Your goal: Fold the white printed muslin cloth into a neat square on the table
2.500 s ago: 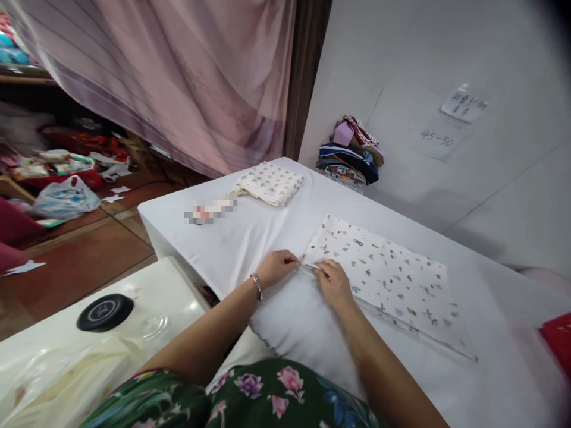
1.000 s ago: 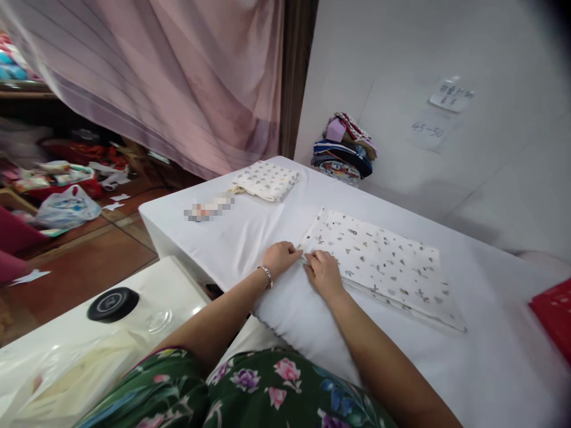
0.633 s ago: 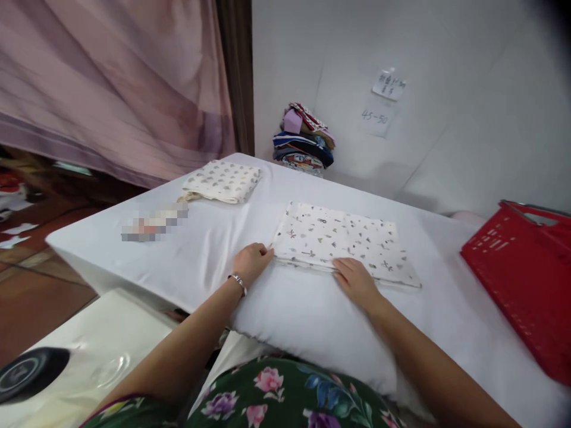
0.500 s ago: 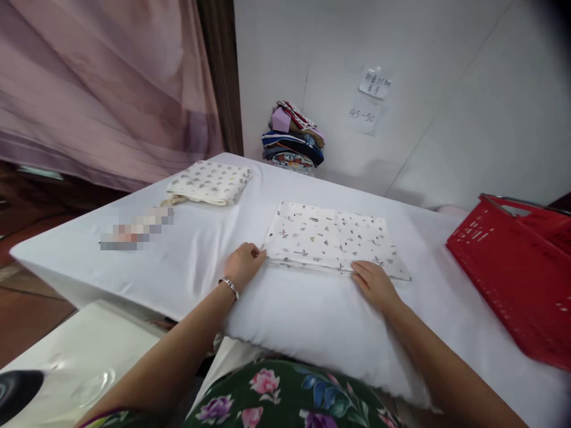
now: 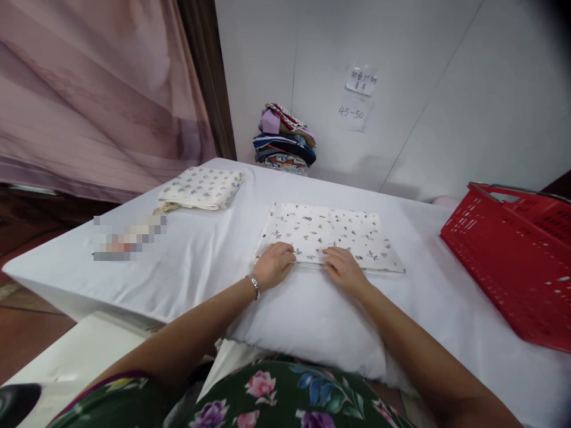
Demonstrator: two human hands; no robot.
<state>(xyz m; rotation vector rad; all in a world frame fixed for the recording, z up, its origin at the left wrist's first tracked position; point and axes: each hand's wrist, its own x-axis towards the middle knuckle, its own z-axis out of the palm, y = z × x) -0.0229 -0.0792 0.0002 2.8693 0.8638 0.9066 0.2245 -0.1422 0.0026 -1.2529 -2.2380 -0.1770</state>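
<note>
A folded white cloth (image 5: 330, 229) with small printed motifs lies flat in front of me, its layered near edge facing my body. My left hand (image 5: 274, 264), with a bracelet on the wrist, rests on that edge left of the middle, fingers bent lightly over the fabric. To its right, my right hand (image 5: 345, 267) touches the same edge with fingers laid on top and the thumb low beside the edge. A short stretch of edge shows between the two hands. Whether any fabric is pinched under the fingertips is hidden.
Another folded cloth with grey motifs (image 5: 203, 187) lies at the far left of the white-covered table (image 5: 178, 267). Near it is a blurred-out item (image 5: 129, 238). A red basket (image 5: 504, 267) stands at right. Stacked folded fabrics (image 5: 285, 139) sit beyond the far edge, by the wall.
My left hand has slid right from the cloth's left corner onto its near edge. My right hand has shifted left, so the hands are closer together. The view has turned slightly.
</note>
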